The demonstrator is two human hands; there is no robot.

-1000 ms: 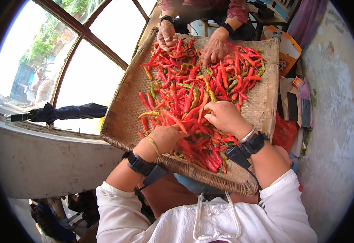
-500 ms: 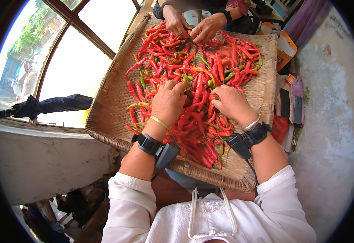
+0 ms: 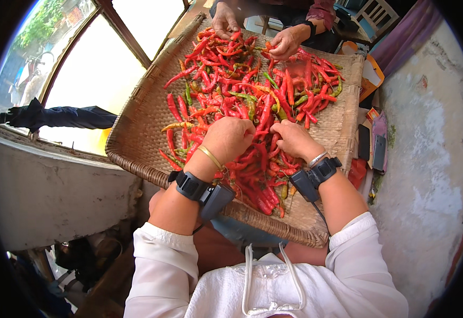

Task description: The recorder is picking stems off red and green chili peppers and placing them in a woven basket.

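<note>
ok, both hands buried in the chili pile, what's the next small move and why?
Probably lift the left hand a little with whatever chili it has curled onto. Both it and the right hand rest knuckles-up on the red chilies at the near side of the woven tray, so the grasp itself is hidden.

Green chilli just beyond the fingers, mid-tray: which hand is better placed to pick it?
Probably the right hand: the green chilli lies just past its fingers. The left hand is curled on red chillies further left on the woven tray, so it would have to reach across.
</note>
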